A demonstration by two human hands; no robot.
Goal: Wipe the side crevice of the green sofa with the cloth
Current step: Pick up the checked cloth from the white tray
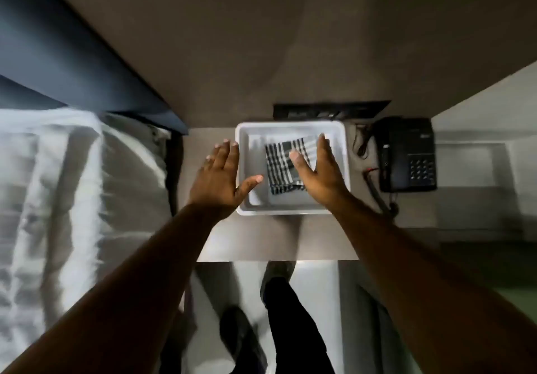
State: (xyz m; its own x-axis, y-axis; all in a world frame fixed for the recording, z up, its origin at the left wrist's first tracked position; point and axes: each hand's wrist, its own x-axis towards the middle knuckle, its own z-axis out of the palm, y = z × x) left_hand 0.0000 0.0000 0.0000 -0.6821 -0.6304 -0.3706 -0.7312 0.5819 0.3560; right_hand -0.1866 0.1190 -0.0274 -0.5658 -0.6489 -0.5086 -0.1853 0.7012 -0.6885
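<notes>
Head view: cloth point(283, 167) beneath right fingers point(322, 148).

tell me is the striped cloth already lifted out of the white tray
No, the striped cloth lies folded on the floor of the white tray, with the right hand open over it and the left hand open beside the tray.

A single wide-angle view is taken from head height, aimed steeply down and forward. Both forearms are seen reaching away from the lens toward a white tray point(290, 129) on a bedside table point(261, 242), fairly close below. A bed point(72, 184) is framed at left, a telephone point(406, 155) at right, edges visibly stretched.
</notes>
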